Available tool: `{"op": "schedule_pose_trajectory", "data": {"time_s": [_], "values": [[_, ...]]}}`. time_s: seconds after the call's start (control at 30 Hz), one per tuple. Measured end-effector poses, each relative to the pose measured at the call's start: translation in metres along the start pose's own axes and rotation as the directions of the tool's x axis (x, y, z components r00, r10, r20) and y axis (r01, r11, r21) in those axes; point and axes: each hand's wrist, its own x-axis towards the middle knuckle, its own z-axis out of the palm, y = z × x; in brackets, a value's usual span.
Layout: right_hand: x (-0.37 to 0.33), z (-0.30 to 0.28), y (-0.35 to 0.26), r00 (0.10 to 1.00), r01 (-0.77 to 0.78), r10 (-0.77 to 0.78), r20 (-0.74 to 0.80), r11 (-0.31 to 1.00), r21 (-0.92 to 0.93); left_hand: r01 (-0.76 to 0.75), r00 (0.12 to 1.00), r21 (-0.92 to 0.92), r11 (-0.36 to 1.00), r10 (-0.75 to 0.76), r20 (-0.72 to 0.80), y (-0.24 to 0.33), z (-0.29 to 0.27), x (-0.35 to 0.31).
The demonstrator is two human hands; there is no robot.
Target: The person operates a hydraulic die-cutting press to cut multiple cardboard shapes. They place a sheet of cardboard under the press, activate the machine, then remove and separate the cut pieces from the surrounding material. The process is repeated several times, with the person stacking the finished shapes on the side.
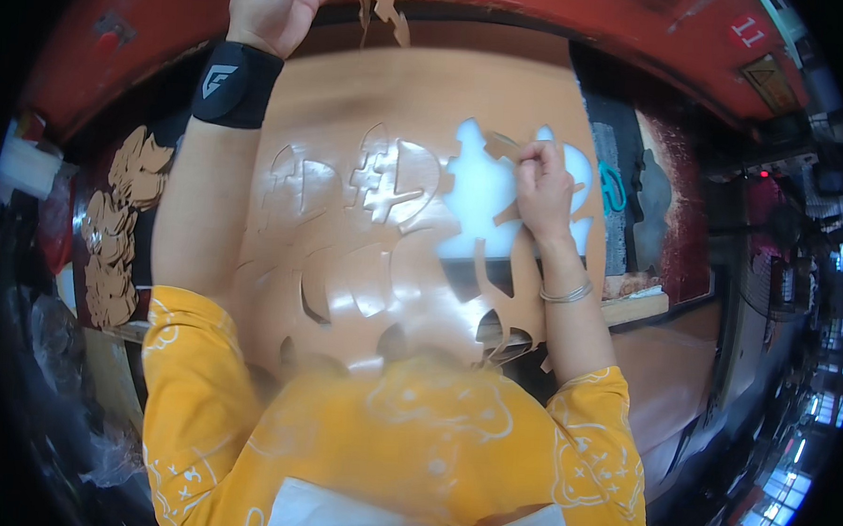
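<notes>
A broad, shiny tan sheet (353, 100) lies before me, marked with die-cut outlines and several openings. At its right, white surface (476, 195) shows through large cut-outs. My right hand (544, 186) is closed there, fingers curled at a narrow strip of the sheet between the openings; the fingertips are partly hidden. My left hand (274, 10) reaches to the far edge, its fingers partly cut off by the frame. An irregular tan cut-out piece (385, 9) hangs from its fingertips.
Stacks of tan cut pieces (112, 235) stand at the left. A red machine frame (546, 7) spans the far side. Right of the sheet lie a teal looped object (612, 189) and a dark grey flat shape (654, 203). A wooden strip (636, 308) sits nearer.
</notes>
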Motion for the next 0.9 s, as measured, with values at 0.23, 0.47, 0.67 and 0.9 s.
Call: {"op": "schedule_pose_trajectory", "data": {"time_s": [0.23,0.47,0.67,0.9], "values": [[0.002,-0.001,-0.006,0.998,-0.063,0.061,0.019,0.995,0.082,-0.438,0.447,0.601,0.668,-0.419,0.791,0.005,-0.036,-0.156],[0.002,-0.003,-0.008,0.999,-0.029,0.027,0.039,0.998,0.049,-0.706,0.215,0.484,0.518,-0.494,0.843,-0.02,-0.083,-0.214],[0.0,-0.002,-0.007,0.999,-0.028,0.024,0.035,0.995,0.096,-0.826,0.187,0.428,0.366,-0.539,0.821,-0.021,-0.074,-0.211],[-0.002,0.0,-0.008,1.0,-0.015,0.013,0.029,0.998,0.066,-0.784,0.154,0.401,0.474,-0.478,0.865,-0.022,-0.073,-0.191]]}}
